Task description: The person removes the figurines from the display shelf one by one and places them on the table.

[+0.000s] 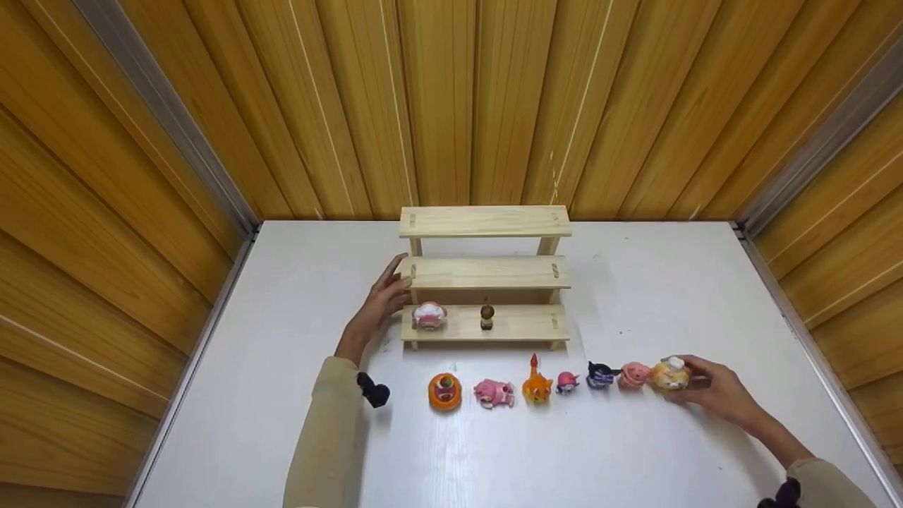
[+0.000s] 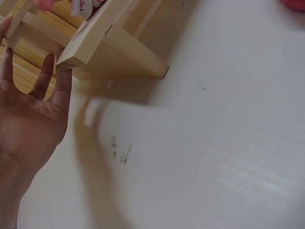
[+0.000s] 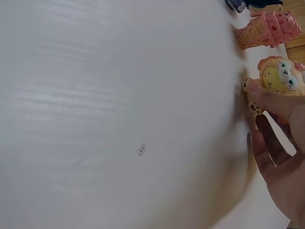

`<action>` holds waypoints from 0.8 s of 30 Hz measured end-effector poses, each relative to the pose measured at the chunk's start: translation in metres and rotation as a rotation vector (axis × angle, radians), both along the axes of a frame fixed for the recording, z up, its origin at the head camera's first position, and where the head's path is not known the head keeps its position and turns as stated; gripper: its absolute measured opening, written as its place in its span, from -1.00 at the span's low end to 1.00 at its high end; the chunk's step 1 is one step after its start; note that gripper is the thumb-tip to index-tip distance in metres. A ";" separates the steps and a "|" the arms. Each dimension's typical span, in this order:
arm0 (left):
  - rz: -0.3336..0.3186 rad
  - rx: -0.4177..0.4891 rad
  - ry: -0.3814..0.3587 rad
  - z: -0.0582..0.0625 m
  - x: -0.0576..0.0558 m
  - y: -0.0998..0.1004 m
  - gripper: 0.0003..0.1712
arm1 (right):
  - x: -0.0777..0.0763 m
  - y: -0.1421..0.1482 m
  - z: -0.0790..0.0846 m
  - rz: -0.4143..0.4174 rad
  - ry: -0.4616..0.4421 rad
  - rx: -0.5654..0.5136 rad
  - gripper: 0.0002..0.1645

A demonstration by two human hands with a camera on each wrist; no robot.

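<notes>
My right hand (image 1: 721, 394) grips a yellow-orange animal figurine (image 1: 669, 375) with a white top, at the right end of a row of toys. In the right wrist view, the thumb (image 3: 269, 98) lies across the figurine's lower front, by its paw-like feet. Beside it stands a pink ice-cream-cone figurine (image 3: 271, 31). My left hand (image 1: 377, 310) touches the left end of a three-step wooden stand (image 1: 487, 271), its fingers reaching along the step ends. On the bottom step sit a pink-and-white figurine (image 1: 429, 315) at the left and a small brown-headed figurine (image 1: 487, 317) near the middle.
In front of the stand, the row also holds a round orange toy (image 1: 445, 392), a lying pink figurine (image 1: 494, 393), an orange figurine with a raised red-tipped tail (image 1: 536, 384), a small pink-red one (image 1: 567, 382) and a dark one (image 1: 600, 375). Wood-patterned walls (image 1: 437, 106) enclose the white table (image 1: 282, 296).
</notes>
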State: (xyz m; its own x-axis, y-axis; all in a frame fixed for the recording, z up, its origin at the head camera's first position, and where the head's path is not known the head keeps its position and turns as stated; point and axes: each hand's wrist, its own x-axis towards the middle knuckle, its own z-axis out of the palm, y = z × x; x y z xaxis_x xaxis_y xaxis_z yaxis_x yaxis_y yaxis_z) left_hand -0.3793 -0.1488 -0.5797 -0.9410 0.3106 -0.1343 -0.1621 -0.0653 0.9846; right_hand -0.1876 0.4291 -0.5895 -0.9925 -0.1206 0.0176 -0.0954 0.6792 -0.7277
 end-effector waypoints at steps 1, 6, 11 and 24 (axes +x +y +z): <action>0.002 0.000 -0.001 0.001 0.000 0.000 -0.24 | 0.000 0.001 -0.001 0.003 0.026 -0.003 -0.29; -0.001 -0.004 -0.008 0.003 0.002 0.000 -0.23 | 0.000 0.003 -0.007 0.046 0.133 -0.053 -0.34; -0.004 0.011 -0.022 0.002 0.003 -0.001 -0.23 | 0.001 0.002 -0.010 0.062 0.151 -0.069 -0.34; 0.024 -0.015 -0.029 0.005 0.004 0.001 -0.21 | -0.002 -0.004 -0.007 0.036 0.099 0.001 -0.33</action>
State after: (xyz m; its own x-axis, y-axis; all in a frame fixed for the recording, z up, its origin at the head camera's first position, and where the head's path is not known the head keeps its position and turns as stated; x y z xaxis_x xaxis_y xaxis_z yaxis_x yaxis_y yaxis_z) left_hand -0.3754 -0.1480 -0.5747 -0.9438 0.2861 -0.1657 -0.1888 -0.0551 0.9805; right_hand -0.1894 0.4256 -0.5963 -0.9810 -0.1561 0.1155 -0.1913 0.6748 -0.7128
